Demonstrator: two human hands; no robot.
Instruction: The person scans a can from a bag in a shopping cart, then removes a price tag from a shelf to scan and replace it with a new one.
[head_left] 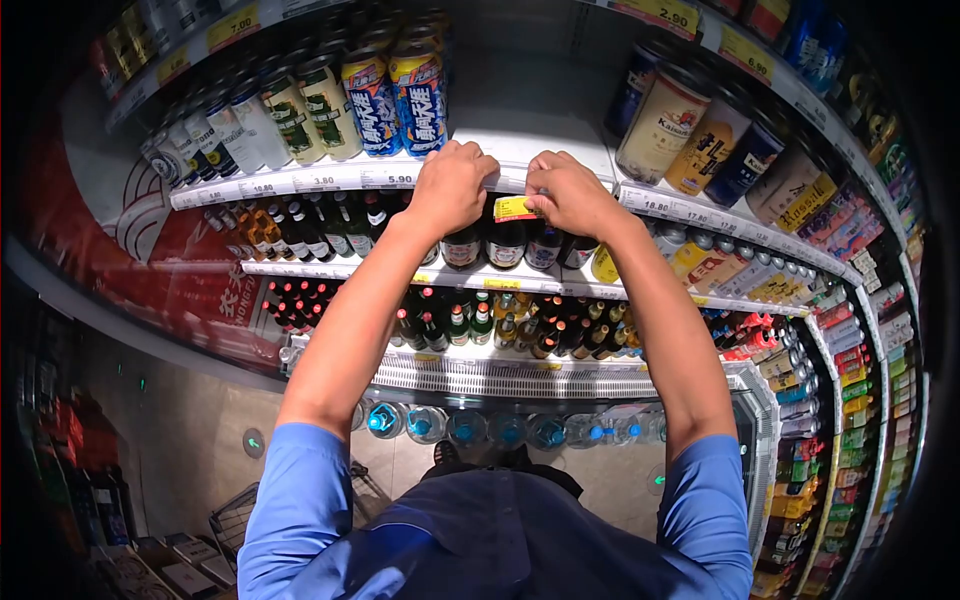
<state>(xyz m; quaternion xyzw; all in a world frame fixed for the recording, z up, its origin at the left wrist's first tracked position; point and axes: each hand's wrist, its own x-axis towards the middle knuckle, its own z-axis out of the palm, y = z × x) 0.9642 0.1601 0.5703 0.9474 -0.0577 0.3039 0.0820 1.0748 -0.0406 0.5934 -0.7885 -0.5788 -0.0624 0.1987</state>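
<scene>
Supermarket cooler shelves hold cans and bottles; at one shelf's front edge (330,180), the left hand (452,185) presses curled fingers on the price rail while the right hand (566,192) pinches a yellow price tag (513,208), seemingly to seat it.

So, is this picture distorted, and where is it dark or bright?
Head view: strong fisheye bend, the shelf edge curves; corners fall black; bright light on the white shelf; both hands, left hand and right hand, are sharp at the yellow price tag.
</scene>
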